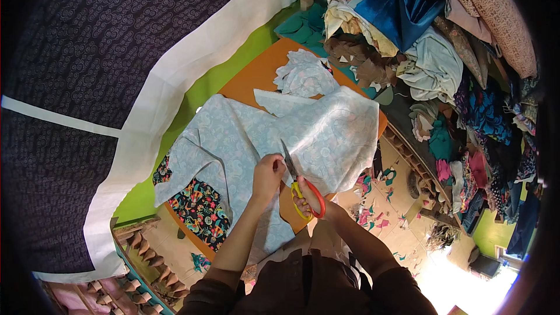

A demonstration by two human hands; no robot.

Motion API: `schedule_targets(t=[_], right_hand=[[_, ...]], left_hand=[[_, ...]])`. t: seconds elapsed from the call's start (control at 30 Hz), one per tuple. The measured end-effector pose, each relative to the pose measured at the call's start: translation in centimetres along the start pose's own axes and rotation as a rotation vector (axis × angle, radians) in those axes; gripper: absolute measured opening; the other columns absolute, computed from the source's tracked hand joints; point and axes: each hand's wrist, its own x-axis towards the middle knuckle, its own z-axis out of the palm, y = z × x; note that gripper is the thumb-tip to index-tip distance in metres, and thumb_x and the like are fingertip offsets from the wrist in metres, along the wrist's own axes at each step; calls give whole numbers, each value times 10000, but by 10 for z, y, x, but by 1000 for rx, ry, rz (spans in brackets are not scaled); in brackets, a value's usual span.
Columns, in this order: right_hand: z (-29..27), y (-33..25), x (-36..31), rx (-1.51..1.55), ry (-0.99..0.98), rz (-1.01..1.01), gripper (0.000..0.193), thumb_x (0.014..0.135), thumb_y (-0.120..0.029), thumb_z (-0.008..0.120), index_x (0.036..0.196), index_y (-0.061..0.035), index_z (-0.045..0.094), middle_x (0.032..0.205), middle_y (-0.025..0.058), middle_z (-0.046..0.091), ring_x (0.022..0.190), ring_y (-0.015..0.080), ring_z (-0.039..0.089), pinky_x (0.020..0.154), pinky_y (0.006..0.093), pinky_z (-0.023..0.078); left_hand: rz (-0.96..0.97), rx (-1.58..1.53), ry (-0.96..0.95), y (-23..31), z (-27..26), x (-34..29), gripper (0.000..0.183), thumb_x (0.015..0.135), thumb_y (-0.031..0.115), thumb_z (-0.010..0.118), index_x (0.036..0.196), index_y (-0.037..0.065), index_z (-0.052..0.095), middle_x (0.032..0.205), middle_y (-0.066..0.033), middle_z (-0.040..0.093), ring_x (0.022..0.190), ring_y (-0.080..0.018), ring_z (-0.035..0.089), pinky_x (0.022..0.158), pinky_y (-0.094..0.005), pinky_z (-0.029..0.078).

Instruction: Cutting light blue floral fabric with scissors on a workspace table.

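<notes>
A large piece of pale blue patterned cloth [233,140] lies spread over an orange table [256,73]. My right hand [309,201] grips scissors [300,184] with orange and yellow handles, and their blades point up into the cloth. My left hand [268,175] presses down on the cloth just left of the blades, pinching it near the cut. A second fold of the same cloth [338,134] lies to the right of the scissors.
A black floral fabric [198,207] sticks out under the pale cloth at the lower left. Crumpled pale offcuts [303,73] sit at the table's far end. Heaps of mixed fabrics [443,70] fill the right side. Scraps litter the floor [379,204]. A dark curtain [87,81] hangs left.
</notes>
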Motion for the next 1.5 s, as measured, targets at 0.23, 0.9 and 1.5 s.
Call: schedule_targets(t=[0.23,0.9,1.5], right_hand=[[1,-10,-1,-52,30,31,593,722,-721,312,740,-129,350,516,-66,259,345,33,227,318,191,230],[2,-24,7,-35,7,-34,593,733,-709,310,737,-117,353,515,-55,285,332,34,241,310,186,243],[1,-30,17,-81,42,-53,604,714,-728,308,708,-126,352,490,-56,259,314,36,234,290,191,228]], left_hand=[[-72,-11,-33,7,-6,-4,141,731,40,526,853,-26,553,772,-164,562,655,-275,552,603,-328,435],[57,66,-157,16,-18,-15,144,682,38,530,813,-23,525,753,-153,531,697,-312,529,632,-365,421],[176,189,-245,23,-32,-29,108,700,61,531,784,-5,514,750,-139,521,722,-311,529,644,-371,432]])
